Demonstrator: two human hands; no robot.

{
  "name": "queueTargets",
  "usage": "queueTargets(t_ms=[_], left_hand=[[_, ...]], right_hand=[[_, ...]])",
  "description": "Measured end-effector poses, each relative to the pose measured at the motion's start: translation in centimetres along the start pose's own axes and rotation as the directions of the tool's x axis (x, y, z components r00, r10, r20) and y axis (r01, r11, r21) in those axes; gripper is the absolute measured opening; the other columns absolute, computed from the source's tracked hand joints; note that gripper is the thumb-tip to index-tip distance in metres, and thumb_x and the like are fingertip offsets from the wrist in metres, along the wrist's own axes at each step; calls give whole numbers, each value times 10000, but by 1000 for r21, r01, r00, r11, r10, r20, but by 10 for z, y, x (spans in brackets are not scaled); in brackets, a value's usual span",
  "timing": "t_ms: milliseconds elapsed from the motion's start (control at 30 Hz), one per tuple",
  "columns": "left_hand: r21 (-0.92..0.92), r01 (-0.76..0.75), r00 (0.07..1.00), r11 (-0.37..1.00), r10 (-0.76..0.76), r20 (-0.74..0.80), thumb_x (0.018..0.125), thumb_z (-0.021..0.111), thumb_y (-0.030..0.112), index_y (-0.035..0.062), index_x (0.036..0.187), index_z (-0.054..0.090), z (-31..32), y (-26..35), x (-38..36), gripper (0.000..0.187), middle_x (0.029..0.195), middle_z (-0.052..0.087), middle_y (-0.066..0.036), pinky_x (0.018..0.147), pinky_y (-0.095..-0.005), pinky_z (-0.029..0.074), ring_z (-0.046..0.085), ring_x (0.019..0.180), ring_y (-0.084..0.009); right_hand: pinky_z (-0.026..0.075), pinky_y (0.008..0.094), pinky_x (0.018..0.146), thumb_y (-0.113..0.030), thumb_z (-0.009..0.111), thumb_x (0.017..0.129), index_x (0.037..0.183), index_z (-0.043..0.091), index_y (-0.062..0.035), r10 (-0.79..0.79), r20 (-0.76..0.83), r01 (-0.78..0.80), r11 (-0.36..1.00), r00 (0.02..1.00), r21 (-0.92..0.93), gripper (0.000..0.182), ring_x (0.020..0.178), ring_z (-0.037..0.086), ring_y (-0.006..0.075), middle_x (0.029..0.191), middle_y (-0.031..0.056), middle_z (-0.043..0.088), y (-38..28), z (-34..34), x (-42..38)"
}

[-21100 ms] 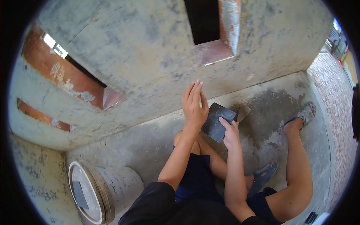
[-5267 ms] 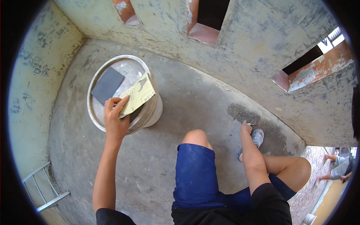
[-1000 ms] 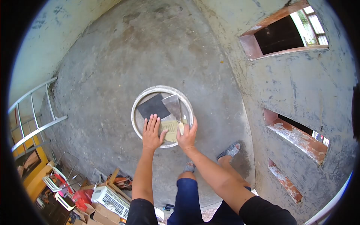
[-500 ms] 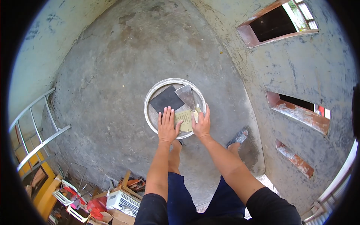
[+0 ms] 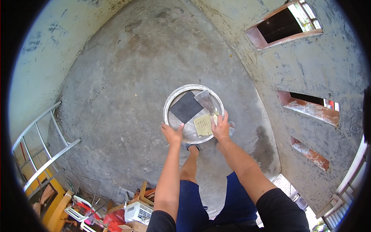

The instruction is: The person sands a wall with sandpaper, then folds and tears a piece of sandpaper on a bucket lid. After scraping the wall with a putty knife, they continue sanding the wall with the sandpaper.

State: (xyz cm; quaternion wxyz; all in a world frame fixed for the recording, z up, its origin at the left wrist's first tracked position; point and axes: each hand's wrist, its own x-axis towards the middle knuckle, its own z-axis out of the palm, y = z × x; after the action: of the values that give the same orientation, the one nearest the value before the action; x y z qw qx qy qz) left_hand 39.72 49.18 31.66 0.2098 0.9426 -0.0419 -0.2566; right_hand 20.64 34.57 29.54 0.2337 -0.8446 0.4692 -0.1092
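Observation:
A round, whitish-stained tray (image 5: pixel 169 103) with a raised rim is held between my two hands above the floor. My left hand (image 5: pixel 172 133) grips its near left rim, thumb on the inside. On the right rim, my right hand (image 5: pixel 221 128) is closed, its thumb beside the pale handle of a scraper (image 5: pixel 205 101). That scraper has a wide, flat metal blade pointing away from me. Inside the tray lie a black square sheet (image 5: pixel 186 107), which looks like sandpaper, and a tan sheet (image 5: pixel 202 124) with print on it, partly near my right thumb.
A metal ladder (image 5: pixel 48 154) leans at the left. Below it are a white plastic-cased unit (image 5: pixel 138 212), a red bag (image 5: pixel 114 219) and wood scraps. On the right, a plastered wall (image 5: pixel 266 69) has several openings. Bare concrete floor (image 5: pixel 116 100) surrounds me.
My left hand has left the tan sheet and taken hold of the tray's left rim. The tray appears farther right in view, and a foot at the right has stepped in behind it.

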Motion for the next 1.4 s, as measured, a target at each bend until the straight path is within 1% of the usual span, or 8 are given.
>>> queueTargets(t_ms=[33, 333, 667, 1067, 1167, 1267, 1367, 1400], left_hand=[[-98, 147, 970, 984, -125, 208, 691, 924, 290, -107, 1454, 278, 3, -5, 6, 1076, 1424, 458, -325, 1143, -452, 364, 451, 1356, -435], [-198, 116, 930, 973, -36, 366, 700, 919, 399, -116, 1415, 352, -5, -27, 33, 1048, 1295, 590, -337, 1055, -423, 461, 601, 1220, -417], [43, 151, 949, 988, -157, 273, 696, 926, 373, -117, 1443, 295, 1, -20, 31, 1093, 1338, 551, -359, 1069, -432, 445, 555, 1268, -458], [-20, 119, 961, 993, -110, 253, 721, 916, 263, -119, 1431, 303, 7, -19, 34, 1013, 1340, 560, -317, 1060, -425, 446, 584, 1232, -429], [-77, 157, 905, 985, -112, 410, 684, 940, 203, -80, 1391, 364, -16, -25, 48, 955, 1366, 553, -276, 1068, -401, 460, 591, 1222, -402], [-204, 417, 725, 886, -188, 663, 673, 937, 97, -24, 1442, 347, -26, -6, 76, 977, 1362, 558, -228, 968, -460, 574, 619, 1185, -361], [-236, 223, 774, 946, -25, 632, 699, 924, 96, -31, 1420, 356, -11, -33, 114, 926, 1353, 557, -225, 835, -490, 627, 627, 1175, -365], [-152, 329, 693, 932, -129, 709, 718, 918, 122, -53, 1407, 348, -60, 40, 108, 911, 1380, 527, -254, 782, -495, 642, 627, 1175, -380]], right_hand=[[559, 533, 829, -237, 740, 869, 1073, 547, -14, 12, 0, -12, 1000, 1000, 1, 358, 1030, 629, 519, 1434, 328, 398, -1, -2, 4], [537, 507, 931, -248, 734, 895, 1093, 551, 5, 21, 23, -21, 1000, 1000, 23, 370, 1175, 572, 521, 1479, 336, 365, -4, -9, 6], [567, 533, 821, -357, 668, 944, 1131, 507, -48, 290, 341, -294, 955, 894, -39, 395, 1019, 637, 509, 1431, 344, 361, -14, -21, 10], [539, 522, 904, -335, 711, 918, 1144, 560, -31, 281, 257, -293, 956, 925, 10, 407, 1093, 612, 501, 1427, 317, 398, -17, -22, 16], [513, 504, 956, -302, 753, 882, 1140, 609, -20, 300, 196, -327, 936, 934, 128, 408, 1139, 587, 490, 1382, 314, 457, -17, -18, 6], [466, 484, 1025, -267, 782, 847, 1110, 665, -13, 402, 226, -447, 871, 887, 205, 384, 1200, 547, 465, 1321, 307, 524, -29, -29, 21], [433, 472, 1063, -246, 800, 818, 1081, 706, -15, 500, 255, -552, 806, 828, 213, 361, 1246, 514, 439, 1274, 295, 570, -41, -30, 33], [425, 469, 1069, -239, 808, 805, 1072, 721, -19, 533, 242, -581, 780, 811, 231, 357, 1260, 502, 429, 1258, 289, 585, -44, -27, 34]])
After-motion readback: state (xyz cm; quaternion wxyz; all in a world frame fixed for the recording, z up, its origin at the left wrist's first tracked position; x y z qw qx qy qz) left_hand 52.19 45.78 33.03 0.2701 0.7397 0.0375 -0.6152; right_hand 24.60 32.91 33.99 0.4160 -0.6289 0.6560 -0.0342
